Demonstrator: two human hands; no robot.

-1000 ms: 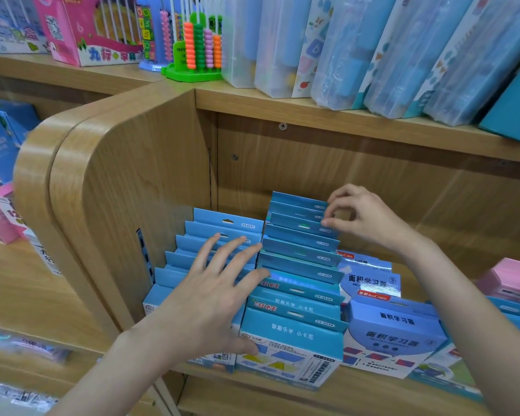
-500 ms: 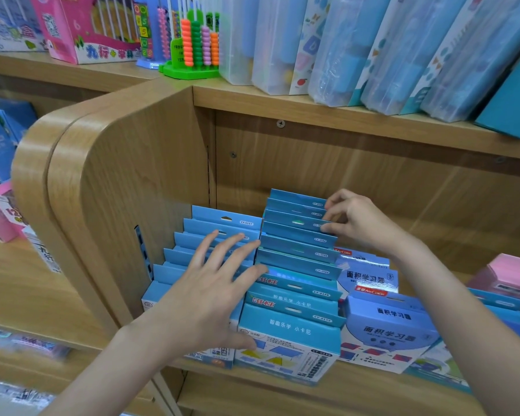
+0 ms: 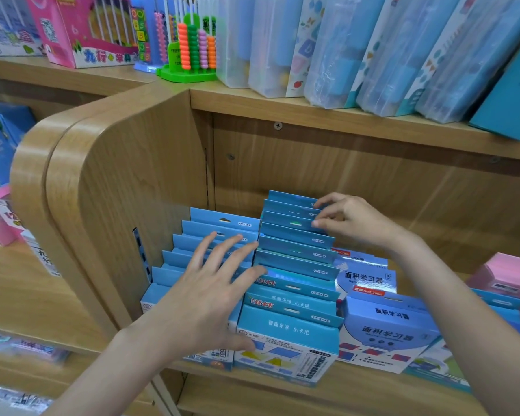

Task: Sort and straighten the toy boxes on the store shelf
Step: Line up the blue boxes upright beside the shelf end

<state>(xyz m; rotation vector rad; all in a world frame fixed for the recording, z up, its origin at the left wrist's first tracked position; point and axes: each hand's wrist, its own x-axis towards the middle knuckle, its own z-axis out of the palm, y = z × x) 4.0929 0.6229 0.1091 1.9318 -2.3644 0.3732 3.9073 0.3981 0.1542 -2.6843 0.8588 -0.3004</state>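
left hand [image 3: 204, 298]: lay flat with fingers spread over the left row of blue boxes [image 3: 192, 250], palm down, grip released; the thumb reached to the front box of the middle row [image 3: 285, 343].
right hand [image 3: 351, 219]: fingertips pinched the top right edges of the rear boxes in the middle row of blue boxes [image 3: 294, 241], grip clenched lightly on those card tops.
left row: blue boxes stood one behind another, stepped upward toward the back, just beside the curved wooden side panel [image 3: 126, 187] of the shelf [image 3: 327, 388].
middle row: taller stack of the same kind, touching the left row, its front box at the shelf's front edge.
right row: rounded-top blue boxes [image 3: 385, 325] with printed characters, just beside the middle row, lower and leaning forward.
far right: a pink box [image 3: 508, 277] sat behind more blue packs.
upper shelf [image 3: 312, 112]: a green abacus [image 3: 192, 49] with coloured beads, a pink boxed toy [image 3: 81, 31], and clear plastic sleeves [image 3: 373, 49] leaning to the right.
far left: further blue and pink boxes on a neighbouring shelf, blurred.
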